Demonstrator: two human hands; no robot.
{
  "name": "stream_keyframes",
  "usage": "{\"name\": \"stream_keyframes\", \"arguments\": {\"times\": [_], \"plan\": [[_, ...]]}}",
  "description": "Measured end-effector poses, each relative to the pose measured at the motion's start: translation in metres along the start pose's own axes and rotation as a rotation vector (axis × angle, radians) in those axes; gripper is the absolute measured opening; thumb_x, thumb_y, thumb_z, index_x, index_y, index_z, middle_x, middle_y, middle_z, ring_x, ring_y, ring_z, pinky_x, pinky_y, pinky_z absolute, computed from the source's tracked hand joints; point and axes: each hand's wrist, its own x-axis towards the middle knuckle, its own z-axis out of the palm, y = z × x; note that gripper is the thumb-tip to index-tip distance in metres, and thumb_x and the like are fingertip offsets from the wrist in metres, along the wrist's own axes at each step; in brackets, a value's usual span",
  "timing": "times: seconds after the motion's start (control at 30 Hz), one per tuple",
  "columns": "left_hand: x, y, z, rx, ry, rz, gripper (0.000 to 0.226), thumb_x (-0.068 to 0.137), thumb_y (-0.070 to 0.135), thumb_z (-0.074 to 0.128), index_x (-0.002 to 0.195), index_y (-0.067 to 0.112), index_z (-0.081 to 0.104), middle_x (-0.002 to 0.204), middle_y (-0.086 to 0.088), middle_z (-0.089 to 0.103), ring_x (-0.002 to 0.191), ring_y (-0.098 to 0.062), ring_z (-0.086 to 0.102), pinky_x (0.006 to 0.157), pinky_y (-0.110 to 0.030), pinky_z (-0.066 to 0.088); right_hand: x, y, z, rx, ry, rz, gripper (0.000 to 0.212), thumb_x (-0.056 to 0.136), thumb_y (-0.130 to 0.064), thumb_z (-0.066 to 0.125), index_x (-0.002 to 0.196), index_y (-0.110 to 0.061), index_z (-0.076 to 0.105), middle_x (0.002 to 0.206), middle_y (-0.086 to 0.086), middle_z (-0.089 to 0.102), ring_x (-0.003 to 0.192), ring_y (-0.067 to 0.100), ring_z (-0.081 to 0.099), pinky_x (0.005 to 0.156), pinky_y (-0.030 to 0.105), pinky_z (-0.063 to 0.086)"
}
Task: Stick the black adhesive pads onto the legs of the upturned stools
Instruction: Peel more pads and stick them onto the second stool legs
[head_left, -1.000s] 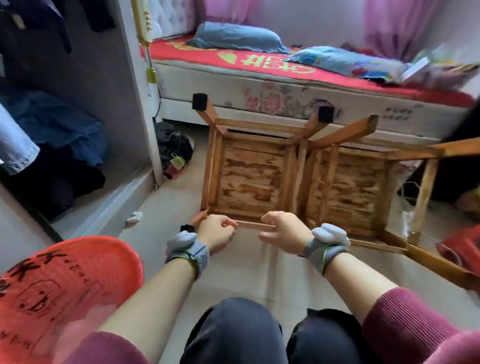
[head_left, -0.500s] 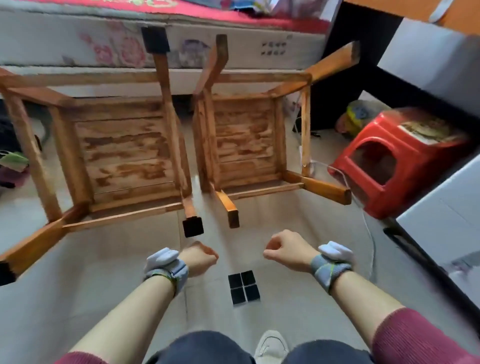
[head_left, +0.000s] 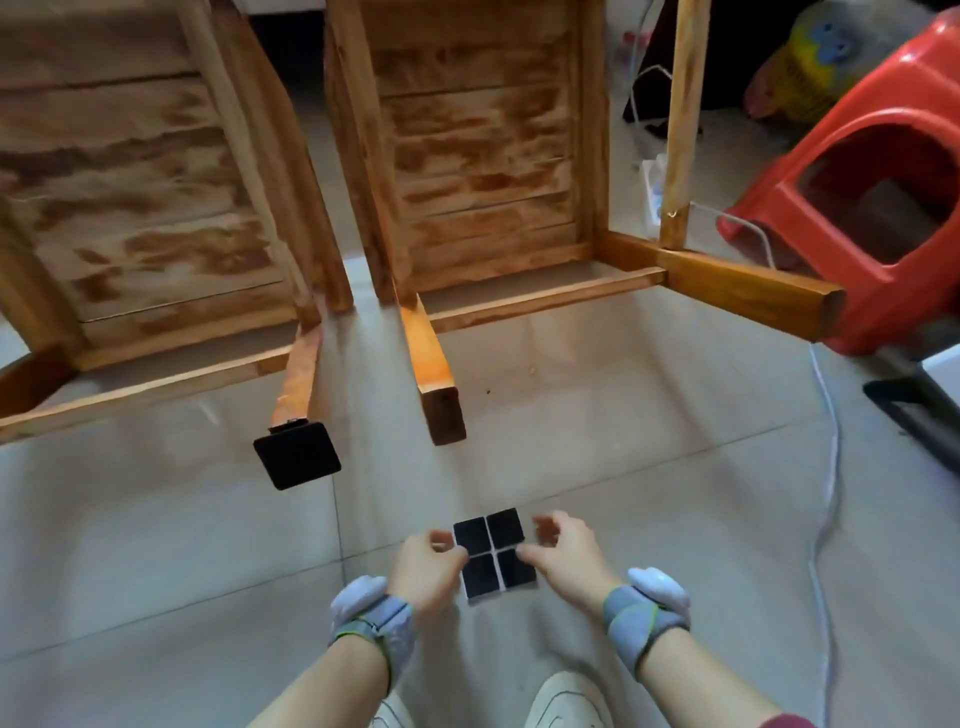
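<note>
A sheet of four black adhesive pads (head_left: 493, 553) lies on the tiled floor in front of my feet. My left hand (head_left: 426, 569) pinches its left edge. My right hand (head_left: 563, 553) is at its right edge, fingers spread and touching it. Two upturned wooden stools stand beyond, the left stool (head_left: 135, 197) and the right stool (head_left: 483, 156). The left stool's near leg carries a black pad (head_left: 296, 460) on its end. The nearest leg of the right stool (head_left: 444, 415) has a bare wooden end, as does its right leg (head_left: 826, 322).
A red plastic stool (head_left: 878, 208) lies on its side at the right. A white cable (head_left: 826, 467) runs along the floor beside it, with a power strip behind the right stool. My white shoes (head_left: 566, 701) are at the bottom edge.
My view has dropped and shifted right, from the bed and stools to the floor. Both hands left the left stool and came down onto the pad sheet.
</note>
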Motion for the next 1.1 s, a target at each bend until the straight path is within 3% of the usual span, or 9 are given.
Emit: {"name": "stream_keyframes", "arguments": {"times": [0.2, 0.27, 0.37, 0.47, 0.53, 0.7, 0.87, 0.97, 1.1], "plan": [[0.004, 0.002, 0.012, 0.007, 0.068, 0.0, 0.027, 0.077, 0.006, 0.061, 0.103, 0.013, 0.062, 0.096, -0.013, 0.07, 0.096, -0.03, 0.067, 0.088, -0.038, 0.053, 0.013, 0.002, 0.019, 0.279, 0.088, 0.154, 0.027, 0.073, -0.016, 0.073, 0.096, -0.013, 0.06, 0.089, 0.004, 0.062, 0.091, 0.025, 0.062, 0.075, 0.029, 0.046], [0.003, 0.001, 0.011, -0.023, 0.041, -0.024, 0.027, 0.076, 0.004, 0.062, 0.102, 0.012, 0.061, 0.092, -0.01, 0.067, 0.093, -0.03, 0.067, 0.088, -0.038, 0.053, 0.012, 0.002, 0.022, 0.294, 0.09, 0.17, 0.013, 0.072, -0.016, 0.071, 0.071, -0.017, 0.058, 0.071, 0.001, 0.059, 0.07, 0.023, 0.057, 0.058, 0.026, 0.039], [0.0, 0.0, 0.007, -0.05, -0.011, -0.039, 0.048, 0.065, 0.008, 0.065, 0.113, 0.006, 0.06, 0.09, -0.01, 0.067, 0.081, -0.026, 0.064, 0.085, -0.039, 0.054, 0.008, -0.001, 0.022, 0.187, 0.086, 0.072, 0.023, 0.071, -0.017, 0.07, 0.057, -0.017, 0.052, 0.058, -0.004, 0.052, 0.066, 0.019, 0.051, 0.058, 0.026, 0.037], [-0.01, 0.004, -0.004, -0.052, -0.121, -0.024, 0.079, 0.048, 0.013, 0.069, 0.125, 0.01, 0.05, 0.11, -0.013, 0.066, 0.092, -0.026, 0.066, 0.078, -0.032, 0.052, -0.007, -0.015, 0.004, 0.168, 0.022, -0.076, 0.023, 0.071, -0.014, 0.07, 0.056, -0.02, 0.053, 0.059, -0.006, 0.054, 0.064, 0.015, 0.051, 0.06, 0.025, 0.041], [-0.023, 0.015, -0.014, -0.075, -0.211, 0.018, 0.084, 0.053, 0.005, 0.075, 0.129, 0.017, 0.042, 0.121, -0.012, 0.058, 0.103, -0.024, 0.063, 0.077, -0.027, 0.051, -0.022, -0.028, -0.016, 0.133, -0.052, -0.182, 0.021, 0.07, -0.013, 0.071, 0.058, -0.02, 0.055, 0.059, -0.005, 0.056, 0.059, 0.011, 0.051, 0.059, 0.024, 0.042], [-0.07, 0.044, -0.041, -0.077, -0.317, 0.172, 0.059, 0.066, 0.001, 0.076, 0.119, 0.017, 0.054, 0.11, -0.014, 0.07, 0.104, -0.029, 0.067, 0.093, -0.039, 0.052, -0.067, -0.059, -0.071, 0.129, -0.178, -0.302, 0.021, 0.068, -0.011, 0.074, 0.056, -0.019, 0.059, 0.053, -0.009, 0.055, 0.054, 0.01, 0.05, 0.06, 0.027, 0.044], [-0.125, 0.065, -0.064, -0.151, -0.392, 0.334, 0.03, 0.074, 0.0, 0.075, 0.102, 0.007, 0.067, 0.1, -0.014, 0.075, 0.09, -0.021, 0.073, 0.081, -0.029, 0.059, -0.115, -0.085, -0.101, 0.227, -0.218, -0.356, 0.018, 0.07, -0.007, 0.077, 0.061, -0.015, 0.064, 0.058, -0.002, 0.058, 0.056, 0.011, 0.052, 0.057, 0.021, 0.044], [-0.156, 0.076, -0.078, -0.172, -0.373, 0.423, 0.032, 0.073, 0.004, 0.077, 0.104, 0.006, 0.068, 0.1, -0.014, 0.075, 0.093, -0.023, 0.073, 0.083, -0.032, 0.059, -0.141, -0.098, -0.106, 0.334, -0.225, -0.386, 0.013, 0.073, -0.007, 0.076, 0.064, -0.012, 0.067, 0.064, 0.006, 0.058, 0.061, 0.016, 0.052, 0.059, 0.023, 0.045], [-0.187, 0.083, -0.09, -0.237, -0.307, 0.512, 0.034, 0.074, 0.006, 0.077, 0.106, 0.008, 0.067, 0.099, -0.012, 0.075, 0.093, -0.023, 0.073, 0.082, -0.033, 0.059, -0.168, -0.114, -0.106, 0.405, -0.183, -0.447, 0.017, 0.076, -0.013, 0.075, 0.085, 0.0, 0.07, 0.081, 0.014, 0.063, 0.079, 0.025, 0.057, 0.08, 0.042, 0.05]]}}
